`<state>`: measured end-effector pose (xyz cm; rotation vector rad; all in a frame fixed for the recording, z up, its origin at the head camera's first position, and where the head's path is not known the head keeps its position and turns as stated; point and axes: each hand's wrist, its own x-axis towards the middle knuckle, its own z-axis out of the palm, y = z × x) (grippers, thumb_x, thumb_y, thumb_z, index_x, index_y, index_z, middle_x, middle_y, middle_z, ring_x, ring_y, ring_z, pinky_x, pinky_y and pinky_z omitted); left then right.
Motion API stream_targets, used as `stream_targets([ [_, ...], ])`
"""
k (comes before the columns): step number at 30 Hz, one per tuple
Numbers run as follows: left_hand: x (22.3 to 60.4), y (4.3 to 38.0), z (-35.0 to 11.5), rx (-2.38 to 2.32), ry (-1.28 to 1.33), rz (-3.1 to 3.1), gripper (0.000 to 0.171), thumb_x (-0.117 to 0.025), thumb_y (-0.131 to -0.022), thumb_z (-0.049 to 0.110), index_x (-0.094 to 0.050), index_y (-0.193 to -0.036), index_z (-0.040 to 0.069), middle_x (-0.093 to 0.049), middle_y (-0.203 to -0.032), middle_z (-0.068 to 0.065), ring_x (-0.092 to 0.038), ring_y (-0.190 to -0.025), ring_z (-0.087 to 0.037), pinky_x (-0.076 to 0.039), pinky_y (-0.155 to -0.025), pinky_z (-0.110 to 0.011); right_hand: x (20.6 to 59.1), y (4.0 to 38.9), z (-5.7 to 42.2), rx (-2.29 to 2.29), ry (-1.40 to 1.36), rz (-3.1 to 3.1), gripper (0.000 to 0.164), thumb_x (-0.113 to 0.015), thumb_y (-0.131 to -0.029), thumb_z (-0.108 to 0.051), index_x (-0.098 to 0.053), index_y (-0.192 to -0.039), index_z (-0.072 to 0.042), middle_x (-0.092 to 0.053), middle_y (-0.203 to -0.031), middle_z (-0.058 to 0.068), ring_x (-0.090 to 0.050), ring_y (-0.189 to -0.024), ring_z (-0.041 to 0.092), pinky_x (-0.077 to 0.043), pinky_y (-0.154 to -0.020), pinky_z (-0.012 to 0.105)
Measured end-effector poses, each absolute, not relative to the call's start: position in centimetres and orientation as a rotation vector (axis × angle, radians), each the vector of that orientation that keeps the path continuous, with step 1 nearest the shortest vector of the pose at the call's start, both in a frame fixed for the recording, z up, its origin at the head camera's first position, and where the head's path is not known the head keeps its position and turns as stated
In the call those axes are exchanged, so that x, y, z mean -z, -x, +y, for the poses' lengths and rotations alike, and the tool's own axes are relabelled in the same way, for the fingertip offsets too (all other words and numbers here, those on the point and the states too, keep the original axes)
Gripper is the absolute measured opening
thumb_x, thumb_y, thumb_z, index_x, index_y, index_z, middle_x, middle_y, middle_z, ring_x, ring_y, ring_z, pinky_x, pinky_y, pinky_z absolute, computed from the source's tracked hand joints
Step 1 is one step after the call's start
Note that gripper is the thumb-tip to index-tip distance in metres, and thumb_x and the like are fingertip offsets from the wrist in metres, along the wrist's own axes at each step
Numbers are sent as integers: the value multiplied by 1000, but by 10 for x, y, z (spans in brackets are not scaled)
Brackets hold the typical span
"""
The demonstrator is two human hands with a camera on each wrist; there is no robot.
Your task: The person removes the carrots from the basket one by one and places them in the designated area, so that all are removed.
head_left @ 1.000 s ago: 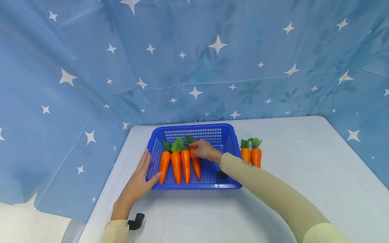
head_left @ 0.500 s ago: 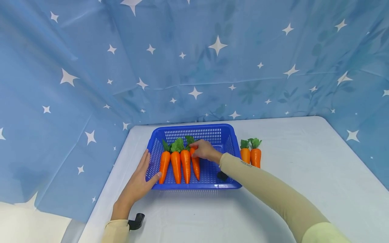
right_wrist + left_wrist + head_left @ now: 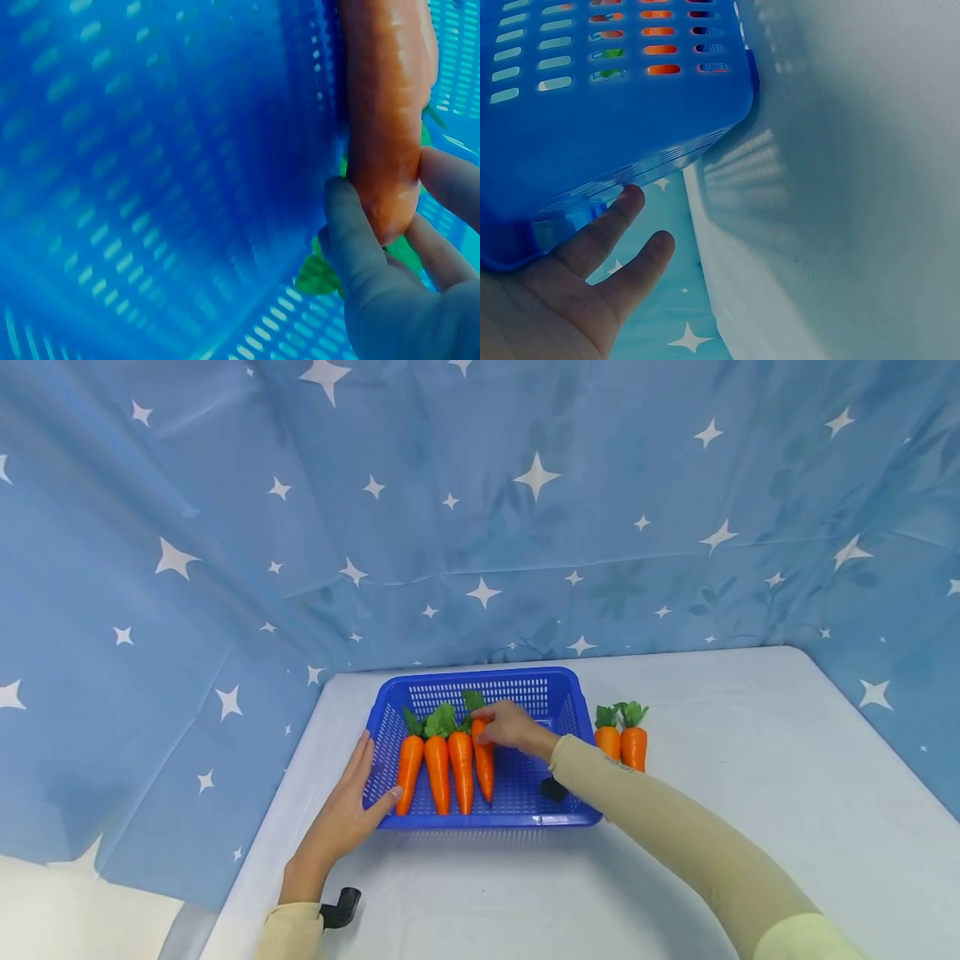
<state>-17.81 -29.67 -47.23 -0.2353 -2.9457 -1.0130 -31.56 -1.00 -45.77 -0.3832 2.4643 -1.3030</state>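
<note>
A blue perforated plastic basket (image 3: 487, 821) holds several orange carrots with green leafy tops, side by side on its left. My right hand (image 3: 517, 731) reaches inside and pinches the rightmost carrot (image 3: 484, 772) near its leafy end, fingers and thumb on opposite sides in the right wrist view. This carrot lies beside the third carrot (image 3: 461, 772). My left hand (image 3: 345, 818) rests at the basket's left side, its fingers straight along the outer wall and its thumb over the front-left rim. Two extended fingers (image 3: 619, 217) show in the left wrist view; the rest is hidden.
Two more carrots (image 3: 633, 747) lie on the white table (image 3: 750, 777) just right of the basket, partly hidden by my right sleeve (image 3: 660, 818). A blue curtain with white stars (image 3: 480, 510) hangs behind and along the left side.
The pinched carrot has turned slightly: its tip swings a little left and its leaves a little right. My left hand stays by the basket. The view shifts slightly.
</note>
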Motion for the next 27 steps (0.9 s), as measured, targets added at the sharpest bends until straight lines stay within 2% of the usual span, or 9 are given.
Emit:
stream_targets([
  [9, 472, 178, -296, 1010, 230, -2949, 96, -60, -105, 48, -6, -173, 7, 0, -180, -12, -13, -161, -46, -19, -121, -70, 444, 318, 7, 1446, 347, 2305, 52, -73, -96, 1, -62, -147, 4, -66, -140, 22, -69, -113, 31, -62, -92, 38],
  [15, 472, 179, -296, 999, 236, -2950, 96, -60, -106, 48, -5, -173, 8, 0, -180, -13, -14, -161, -46, -19, -121, -70, 428, 321, 21, 1468, 344, 2273, 52, -71, -101, -2, -59, -152, 1, -62, -145, 22, -68, -119, 33, -59, -100, 43],
  [18, 472, 181, -295, 1006, 236, -2944, 96, -60, -105, 48, -5, -173, 9, 0, -180, -13, -14, -161, -46, -19, -121, -71, 417, 320, 26, 1482, 339, 2257, 54, -72, -101, -4, -58, -153, 0, -60, -148, 23, -68, -122, 34, -57, -104, 47],
  [27, 473, 179, -296, 994, 242, -2946, 95, -60, -106, 47, -5, -173, 7, 0, -180, -12, -13, -161, -46, -19, -122, -71, 395, 312, 40, 1502, 353, 2244, 54, -71, -102, -4, -58, -154, -2, -58, -151, 21, -65, -128, 35, -57, -104, 46],
])
